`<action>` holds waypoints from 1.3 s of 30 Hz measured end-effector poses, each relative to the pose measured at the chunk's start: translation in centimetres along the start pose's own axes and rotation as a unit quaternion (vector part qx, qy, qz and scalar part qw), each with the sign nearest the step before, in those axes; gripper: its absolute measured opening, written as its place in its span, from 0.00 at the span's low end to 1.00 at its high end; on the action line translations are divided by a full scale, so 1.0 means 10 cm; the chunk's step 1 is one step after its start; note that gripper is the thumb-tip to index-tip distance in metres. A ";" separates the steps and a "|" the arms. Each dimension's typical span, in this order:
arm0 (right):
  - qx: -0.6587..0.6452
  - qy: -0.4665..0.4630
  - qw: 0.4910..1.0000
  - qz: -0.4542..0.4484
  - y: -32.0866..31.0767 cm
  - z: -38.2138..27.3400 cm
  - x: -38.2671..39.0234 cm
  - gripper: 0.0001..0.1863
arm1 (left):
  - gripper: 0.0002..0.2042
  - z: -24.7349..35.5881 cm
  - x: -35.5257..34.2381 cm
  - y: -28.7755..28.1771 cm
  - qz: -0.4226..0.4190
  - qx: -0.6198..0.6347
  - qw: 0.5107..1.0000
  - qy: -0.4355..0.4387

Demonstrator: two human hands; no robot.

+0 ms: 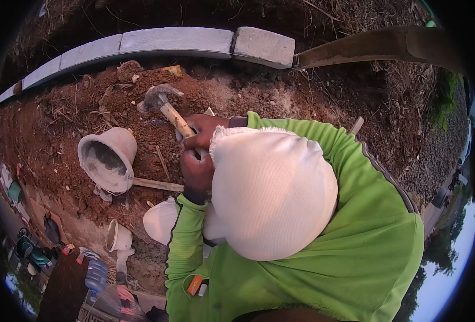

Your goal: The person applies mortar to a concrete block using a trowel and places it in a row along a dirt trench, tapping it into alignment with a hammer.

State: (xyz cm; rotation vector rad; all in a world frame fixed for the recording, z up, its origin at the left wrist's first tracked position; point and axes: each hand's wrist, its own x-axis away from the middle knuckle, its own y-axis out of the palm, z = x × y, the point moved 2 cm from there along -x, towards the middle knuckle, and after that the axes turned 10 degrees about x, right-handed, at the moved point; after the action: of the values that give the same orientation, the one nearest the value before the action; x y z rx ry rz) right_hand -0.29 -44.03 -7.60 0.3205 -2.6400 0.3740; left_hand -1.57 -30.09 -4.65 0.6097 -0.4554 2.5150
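My right hand (208,130) is closed around the wooden handle of a claw hammer (174,117). The metal head lies beyond my fingers to the upper left, over reddish soil. Just below, my left hand (197,170) is curled shut against the right one, close to the handle's lower end. What its fingers hold, if anything, is hidden. Pale cloth (275,188) with a frayed edge bulges between my green-sleeved arms and hides part of the right wrist. A mortar-crusted bucket (108,158) lies tipped to the left. A wooden stick (159,184) runs from beside it toward my left wrist.
A row of concrete blocks (175,40) crosses the far side, with a long board (366,48) continuing rightward. A smaller bucket (119,236), a blue water jug (96,276) and pink cloth (127,298) are at lower left. Loose, lumpy soil (71,177) surrounds my hands.
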 end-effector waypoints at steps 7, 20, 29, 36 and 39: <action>0.219 -0.054 0.923 0.310 -1.28 0.00 1.07 0.13 | 0.14 0.99 -1.15 0.02 -0.190 -0.223 0.946 0.140; 0.182 0.109 0.831 0.514 -1.29 1.01 1.72 0.14 | 0.28 1.07 -2.89 1.96 -0.242 -0.522 0.721 0.387; 0.236 0.132 0.804 0.529 -1.35 1.20 1.54 0.13 | 0.28 1.05 -3.09 1.94 -0.268 -0.523 0.703 0.401; 0.226 0.115 0.797 0.548 -1.34 1.21 1.57 0.13 | 0.30 1.58 -2.77 1.90 -0.366 -0.472 0.736 0.319; 0.262 0.136 0.797 0.527 -1.36 1.29 1.56 0.14 | 0.30 1.50 -2.88 1.87 -0.352 -0.480 0.705 0.385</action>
State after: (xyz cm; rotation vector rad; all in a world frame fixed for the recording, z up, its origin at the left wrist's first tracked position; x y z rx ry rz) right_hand -15.22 -63.26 -8.61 -1.0338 -2.1106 1.3740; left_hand 15.33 -63.09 -10.09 -0.5881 -0.8675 1.2798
